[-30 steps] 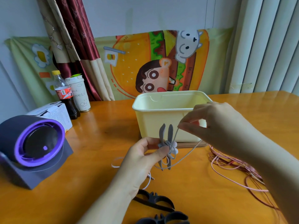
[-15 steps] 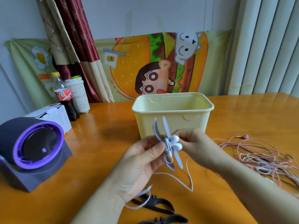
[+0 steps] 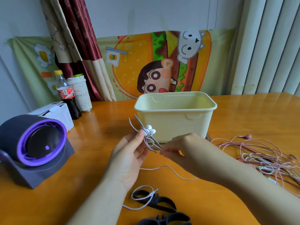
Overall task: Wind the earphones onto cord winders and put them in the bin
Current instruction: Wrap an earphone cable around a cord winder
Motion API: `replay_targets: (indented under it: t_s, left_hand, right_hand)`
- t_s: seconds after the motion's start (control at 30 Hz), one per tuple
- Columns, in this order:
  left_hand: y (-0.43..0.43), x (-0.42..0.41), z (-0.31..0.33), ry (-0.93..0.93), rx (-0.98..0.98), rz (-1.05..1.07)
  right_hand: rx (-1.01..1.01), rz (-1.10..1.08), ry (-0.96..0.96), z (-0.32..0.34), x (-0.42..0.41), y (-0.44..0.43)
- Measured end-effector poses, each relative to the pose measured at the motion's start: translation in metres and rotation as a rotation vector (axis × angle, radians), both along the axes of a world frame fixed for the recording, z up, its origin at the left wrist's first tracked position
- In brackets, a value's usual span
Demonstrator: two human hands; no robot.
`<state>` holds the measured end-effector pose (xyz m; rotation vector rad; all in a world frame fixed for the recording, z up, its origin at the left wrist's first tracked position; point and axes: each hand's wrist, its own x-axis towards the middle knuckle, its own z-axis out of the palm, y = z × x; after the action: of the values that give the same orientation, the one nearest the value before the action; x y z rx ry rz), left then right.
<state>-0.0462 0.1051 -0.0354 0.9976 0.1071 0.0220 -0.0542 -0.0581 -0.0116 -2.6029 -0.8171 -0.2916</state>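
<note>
No text was found fully legible. On the red label of the cola bottle (image 3: 65,93), at the far left, white lettering is seen but cannot be made out (brand not confirmed). On the pale cup (image 3: 81,96) just right of it, lines of dark handwritten characters are noted, too blurred to be read. Fine black print is carried on the white carton (image 3: 56,112) beside the bottle; it is too small to be read.
</note>
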Motion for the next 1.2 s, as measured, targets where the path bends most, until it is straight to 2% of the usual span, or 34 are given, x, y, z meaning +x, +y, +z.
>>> replay_targets:
  t_s: [0.2,0.47,0.63,0.8,1.03,1.2]
  left_hand:
    - [-0.006,-0.003,-0.006,-0.030,0.086,-0.022]
    - [-0.011,-0.008,-0.009,-0.095,0.281,-0.168]
    - [-0.017,-0.018,-0.007,-0.184,0.381,-0.356]
    - [-0.020,-0.020,-0.006,-0.196,0.319,-0.409]
    - [-0.019,-0.017,-0.008,-0.271,0.300,-0.462]
    - [-0.016,-0.013,-0.003,-0.193,0.097,-0.365]
  right_hand:
    - [-0.077,0.080,-0.089,0.016,-0.013,0.003]
    - [0.214,0.004,-0.148,0.040,-0.012,-0.017]
    - [0.379,-0.061,-0.089,0.040,-0.003,-0.028]
    - [0.566,-0.054,0.038,0.033,0.010,-0.038]
    - [0.729,-0.026,0.354,0.000,0.029,-0.034]
    - [0.747,-0.044,0.445,-0.024,0.029,-0.015]
